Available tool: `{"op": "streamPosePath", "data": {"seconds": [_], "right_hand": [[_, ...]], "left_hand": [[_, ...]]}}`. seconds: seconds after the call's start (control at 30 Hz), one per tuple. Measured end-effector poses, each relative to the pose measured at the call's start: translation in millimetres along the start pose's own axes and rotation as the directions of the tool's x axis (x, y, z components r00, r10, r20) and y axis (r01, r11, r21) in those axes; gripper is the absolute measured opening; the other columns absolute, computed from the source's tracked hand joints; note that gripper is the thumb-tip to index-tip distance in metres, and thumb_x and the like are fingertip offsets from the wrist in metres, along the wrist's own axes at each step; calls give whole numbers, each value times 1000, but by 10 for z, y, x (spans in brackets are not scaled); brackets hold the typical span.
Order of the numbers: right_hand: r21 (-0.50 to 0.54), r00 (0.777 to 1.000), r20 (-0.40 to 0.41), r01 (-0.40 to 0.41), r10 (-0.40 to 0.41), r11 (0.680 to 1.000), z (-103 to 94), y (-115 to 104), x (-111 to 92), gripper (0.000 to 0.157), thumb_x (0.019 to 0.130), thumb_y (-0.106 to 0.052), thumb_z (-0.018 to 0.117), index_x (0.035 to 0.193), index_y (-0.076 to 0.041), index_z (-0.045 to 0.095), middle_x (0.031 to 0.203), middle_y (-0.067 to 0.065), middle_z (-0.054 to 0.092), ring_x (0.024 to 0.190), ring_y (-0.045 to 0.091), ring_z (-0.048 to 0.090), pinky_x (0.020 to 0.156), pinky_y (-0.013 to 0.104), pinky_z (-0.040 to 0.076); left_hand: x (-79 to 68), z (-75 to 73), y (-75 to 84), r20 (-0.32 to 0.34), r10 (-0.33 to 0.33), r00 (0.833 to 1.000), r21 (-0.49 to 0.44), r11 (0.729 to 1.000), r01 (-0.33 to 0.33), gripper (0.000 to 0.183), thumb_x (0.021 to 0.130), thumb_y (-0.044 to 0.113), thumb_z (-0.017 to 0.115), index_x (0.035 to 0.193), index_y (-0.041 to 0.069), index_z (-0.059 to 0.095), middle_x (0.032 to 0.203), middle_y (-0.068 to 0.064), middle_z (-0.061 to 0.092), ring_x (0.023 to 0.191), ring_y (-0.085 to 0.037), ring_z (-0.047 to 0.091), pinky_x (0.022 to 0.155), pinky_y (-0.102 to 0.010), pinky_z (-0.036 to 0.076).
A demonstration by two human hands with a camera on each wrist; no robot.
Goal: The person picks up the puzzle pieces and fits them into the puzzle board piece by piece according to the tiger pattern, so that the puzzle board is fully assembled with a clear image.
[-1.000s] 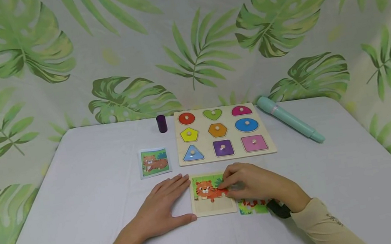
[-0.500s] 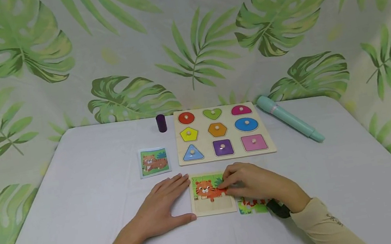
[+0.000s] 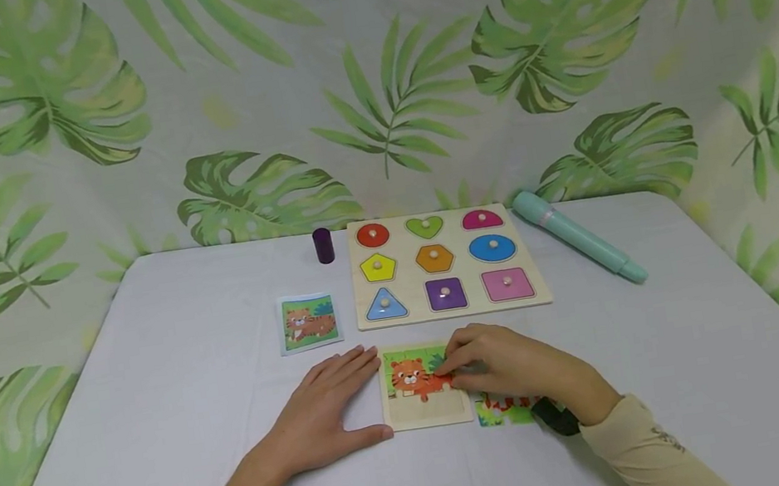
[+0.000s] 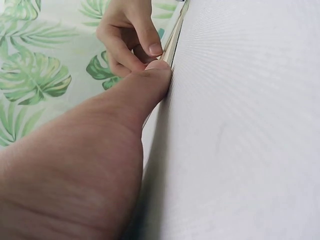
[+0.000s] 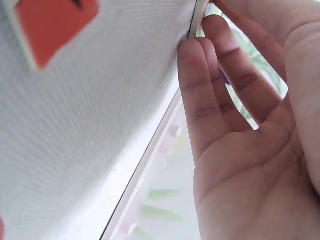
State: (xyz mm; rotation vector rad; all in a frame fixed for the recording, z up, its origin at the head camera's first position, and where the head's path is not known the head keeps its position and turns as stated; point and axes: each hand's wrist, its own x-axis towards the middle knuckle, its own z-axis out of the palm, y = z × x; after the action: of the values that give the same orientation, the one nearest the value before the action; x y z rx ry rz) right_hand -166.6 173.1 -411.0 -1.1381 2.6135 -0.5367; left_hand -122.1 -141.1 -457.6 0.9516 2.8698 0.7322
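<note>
A small wooden puzzle tray lies in front of me, with a tiger picture assembled in its upper part and bare wood along the bottom. My left hand rests flat on the table, its fingertips and thumb against the tray's left edge. Over the tray's right side, my right hand pinches a puzzle piece at the tiger's body; the fingers hide most of that piece. In the right wrist view the other fingers reach the tray's edge. Loose puzzle pieces lie partly under the right wrist.
Behind the tray lies a shape board with several knobbed pieces. A tiger picture card is left of it, and a dark purple cylinder stands farther back. A mint-green stick-like object lies at the back right.
</note>
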Motion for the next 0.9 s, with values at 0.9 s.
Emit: {"op": "streamPosePath", "data": {"seconds": [0.9], "right_hand": [[54,1000,-21,4,-3,999,-75,17,-150,32,96,-29,75,128,-21,75,118,-9,69,108,9,62,96,33,59]], "left_hand": [[-2,-21,26,12,-30,999,-12,999,30,97,85,71,69,159,14,43,166,2,37,156,-21,30,127,-50,26]]}}
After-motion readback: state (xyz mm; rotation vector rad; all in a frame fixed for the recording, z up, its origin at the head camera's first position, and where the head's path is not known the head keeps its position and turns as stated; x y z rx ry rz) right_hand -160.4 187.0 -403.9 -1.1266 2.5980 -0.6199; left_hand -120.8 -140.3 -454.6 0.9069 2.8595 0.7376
